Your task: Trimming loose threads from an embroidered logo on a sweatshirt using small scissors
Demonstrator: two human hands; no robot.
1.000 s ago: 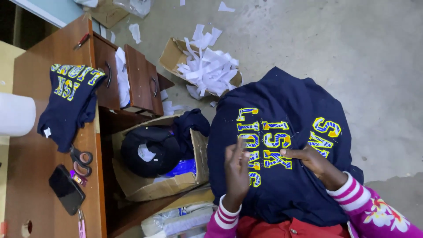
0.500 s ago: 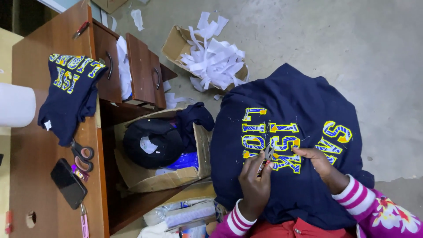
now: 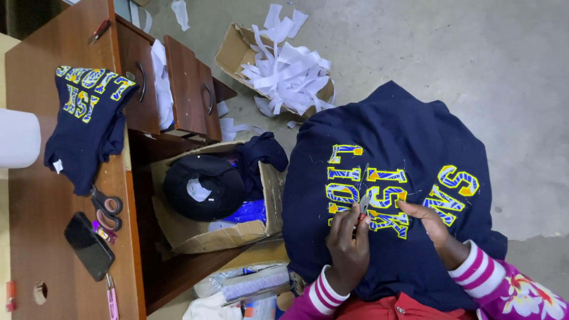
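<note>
A navy garment point(image 3: 403, 130) with yellow and blue stitched letters is spread over my lap. My left hand point(image 3: 347, 240) pinches a small pair of thread snips point(image 3: 363, 203), whose tip touches the letters in the middle of the cloth. My right hand point(image 3: 428, 224) rests on the lettering just to the right of the snips, fingers pressing the fabric flat. It holds nothing apart from the cloth under it. Both wrists show striped pink and white cuffs.
A wooden desk point(image 3: 35, 195) on the left carries a second navy garment point(image 3: 89, 124), scissors point(image 3: 106, 210), a dark phone point(image 3: 89, 246) and a white roll point(image 3: 18, 139). Its drawers point(image 3: 189, 95) hang open. A cardboard box point(image 3: 201, 240) of dark clothing and a box of white paper scraps point(image 3: 284, 65) stand on the concrete floor.
My left hand has shifted right and up onto the letters, bringing the snips close to my right hand. The right hand has stayed on the lettering.
</note>
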